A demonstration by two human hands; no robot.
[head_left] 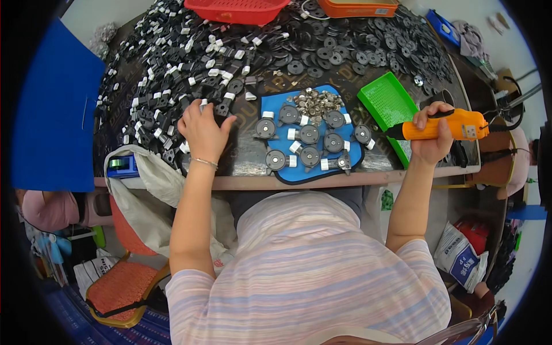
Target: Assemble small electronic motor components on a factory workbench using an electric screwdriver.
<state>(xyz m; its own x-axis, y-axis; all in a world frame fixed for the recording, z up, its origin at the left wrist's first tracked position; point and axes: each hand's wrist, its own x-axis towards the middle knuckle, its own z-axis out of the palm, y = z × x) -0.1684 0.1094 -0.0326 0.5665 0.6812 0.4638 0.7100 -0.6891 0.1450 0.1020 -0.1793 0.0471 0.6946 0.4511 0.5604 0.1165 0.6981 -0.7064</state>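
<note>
My left hand [203,135] reaches into the near edge of a heap of black parts with white ends [167,86]. Its fingers are apart and the thumb sticks out to the right; the fingertips touch or hover over the parts, and I cannot tell which. An orange electric screwdriver [445,126] lies across my right hand [431,138], which is wrapped round it, its black tip pointing left. Between the hands is a blue mat [270,106] holding several black round assemblies [309,134] with white tabs, and a small pile of shiny metal pieces [322,103].
Black discs [374,43] are heaped at the back right. A green tray [388,100] stands beside the screwdriver tip. Red [236,10] and orange [356,8] baskets sit at the far edge. A white sack [149,184] hangs at the near left by a blue tape dispenser [122,167].
</note>
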